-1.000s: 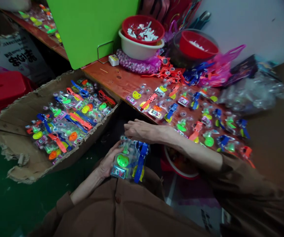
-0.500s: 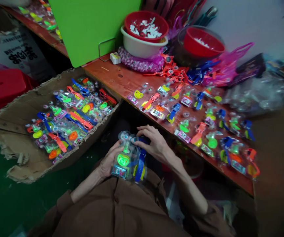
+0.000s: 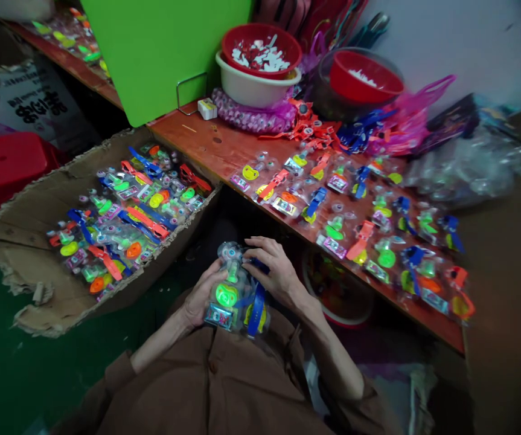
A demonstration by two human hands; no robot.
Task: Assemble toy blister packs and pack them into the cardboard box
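A stack of clear toy packets (image 3: 235, 296), with a green piece and a blue strap showing, rests on my lap. My left hand (image 3: 200, 296) grips its left edge from the side. My right hand (image 3: 274, 272) curls its fingers over the stack's top right corner. Both hands are closed on the stack. Just beyond them runs the front edge of a reddish wooden table (image 3: 206, 142) covered with similar packets (image 3: 360, 223).
A torn cardboard box (image 3: 29, 217) at my left holds several packets. At the table's back stand a green board (image 3: 160, 54), a red bowl in a white basin (image 3: 255, 66), another red bowl (image 3: 364, 78) and plastic bags. A red basin (image 3: 337, 296) sits under the table.
My right hand drew back from the table edge and came down onto the top of the stack on my lap. The left hand stayed on the stack.
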